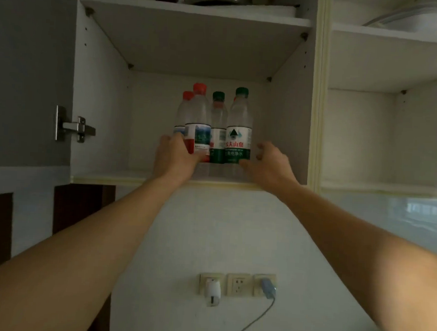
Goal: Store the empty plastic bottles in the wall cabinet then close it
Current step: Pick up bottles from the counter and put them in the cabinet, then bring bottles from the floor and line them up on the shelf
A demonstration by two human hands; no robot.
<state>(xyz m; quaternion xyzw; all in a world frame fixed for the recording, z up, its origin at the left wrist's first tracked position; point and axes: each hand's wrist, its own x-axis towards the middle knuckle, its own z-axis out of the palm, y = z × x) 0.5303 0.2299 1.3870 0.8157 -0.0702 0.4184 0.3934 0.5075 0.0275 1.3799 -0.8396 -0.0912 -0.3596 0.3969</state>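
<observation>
Bottles: four clear empty plastic bottles stand upright, touching, in a tight cluster on the lower shelf (109, 175) of the open white wall cabinet (99, 86). Two red-capped bottles (198, 118) at left, two green-capped bottles (238, 123) at right; a possible fifth cap behind, too hidden to confirm.
Left hand (173, 155): fingers curled round the label of the front red-capped bottle, holding it, apparently to steady the cluster.
Right hand (269, 160): fingers relaxed and spread, holding nothing, thumb touching the base of the rightmost green-capped bottle, seemingly bracing it upright.
Door: grey cabinet door (28, 72) swung open at left on a metal hinge (74, 125).
Status, judged: storing nearly done; closing remains.
Below: three wall sockets (238, 284).
</observation>
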